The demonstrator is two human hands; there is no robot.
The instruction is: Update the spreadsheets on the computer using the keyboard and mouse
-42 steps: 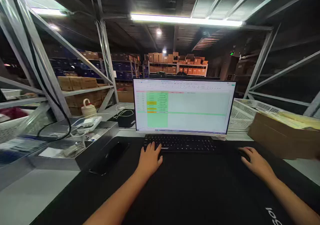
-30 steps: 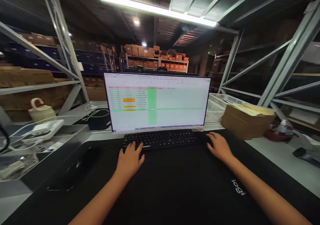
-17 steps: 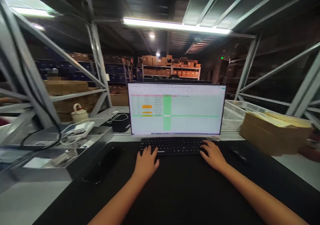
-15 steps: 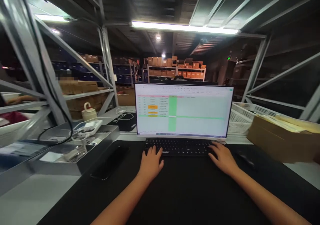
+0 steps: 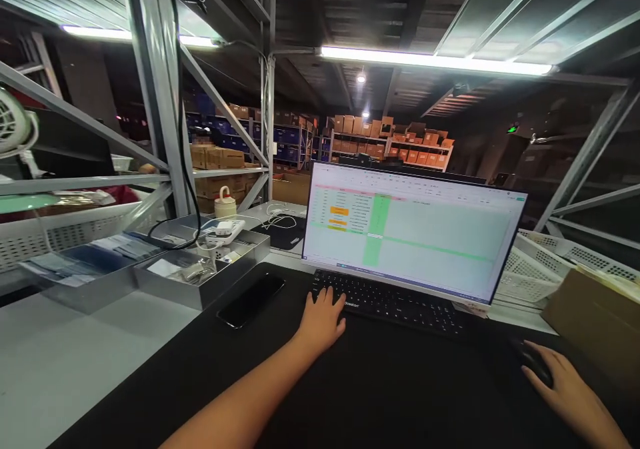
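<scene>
My left hand (image 5: 321,317) rests at the left end of a black keyboard (image 5: 395,304), fingers spread over its lower keys. Off to the right, my right hand (image 5: 565,379) is curled around a black computer mouse (image 5: 536,362), thumb along its near side. Behind the keyboard stands a monitor (image 5: 430,236) with a spreadsheet on it: a green column, a green row and a few orange cells. A dark-screened phone (image 5: 251,300) lies flat on the black desk mat (image 5: 400,389), left of my left hand.
Grey trays (image 5: 170,296) with packets and a white power strip (image 5: 225,233) stand at the left, near a cream lidded jug (image 5: 225,204). A cardboard box (image 5: 590,309) and white baskets (image 5: 530,269) flank the right. Metal rack posts (image 5: 167,102) rise beyond the desk.
My right hand has left the keyboard's right end and moved right onto the mouse. My left hand stays at the keyboard. The view has turned left.
</scene>
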